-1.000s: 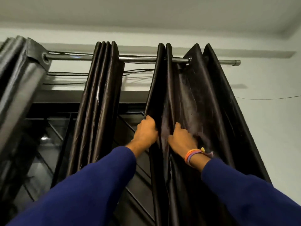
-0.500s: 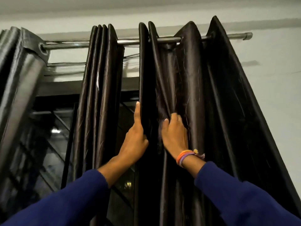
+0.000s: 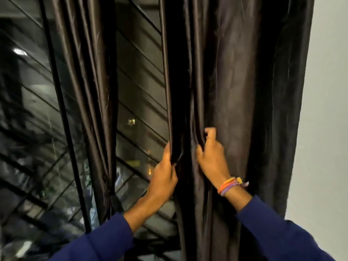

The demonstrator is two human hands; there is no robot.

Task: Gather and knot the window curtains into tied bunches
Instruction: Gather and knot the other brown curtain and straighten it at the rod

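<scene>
Dark, glossy right curtain (image 3: 235, 81) hanging in long vertical folds directly against the white wall (image 3: 327, 110) at its right edge. Left hand (image 3: 163, 178) reaching up from a blue sleeve (image 3: 105, 240), fingers curled round the curtain's left edge fold and gripping it. Right hand (image 3: 211, 159) just right of the left hand, thumb and fingers pinching a bunch of inner folds, with one fingertip raised above the rest. Between the two hands, a narrow band of gathered pleats. Orange and purple bracelets (image 3: 229, 185) on the right wrist, above a second blue sleeve (image 3: 278, 236).

Left of the held curtain, a gap of window (image 3: 139, 87) showing dark glass crossed by slanted bars and small points of light. Further left of that gap, a second dark curtain (image 3: 84, 91) hanging separately, drawn narrow near its lower part; whether tied there, not clear. Left of the second curtain, more window glass, blurred, with a bright patch high up.
</scene>
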